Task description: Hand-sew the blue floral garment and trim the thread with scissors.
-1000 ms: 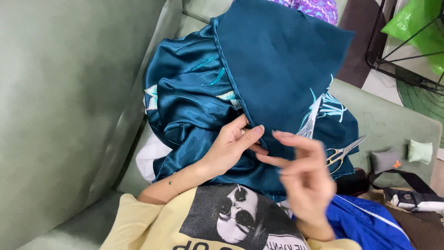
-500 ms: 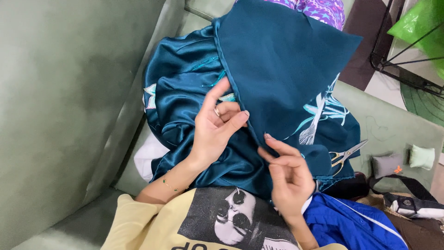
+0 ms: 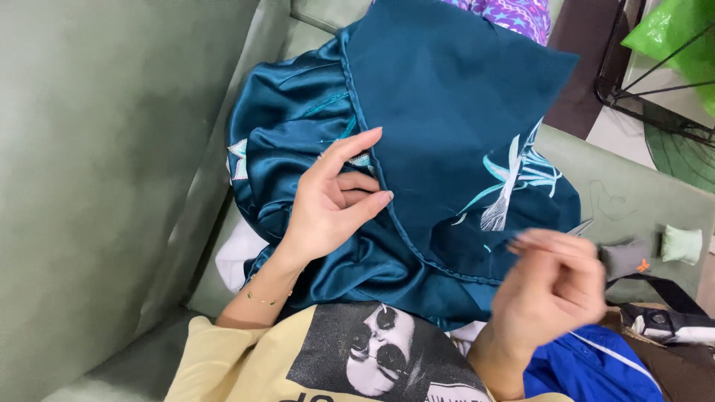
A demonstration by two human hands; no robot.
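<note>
Left hand: the left hand lies on the teal satin cloth. The thumb and the bent fingers pinch the rolled hem, and the index finger is stretched out along it. It seems the hem is held like this to keep it flat and tight for sewing.

Right hand: the right hand is lifted a little above the lower edge of the cloth and is blurred. The fingertips are pressed together as if they pinch something very thin, but I cannot tell if a needle or thread is there.

Cloth: it is spread on the lap, directly under both hands. The shiny side is to the left of the left hand and the dull side with a pale blue leaf pattern is between the 2 hands.

Behind the right hand: a grey pouch with a small orange mark, a small pale green cushion and a black strap lie on the green sofa, near enough to reach.

Farther away: a bright green plastic bag is beyond the sofa, at a black wire frame.

Under the wrists: a yellow shirt with a black and white print.
</note>
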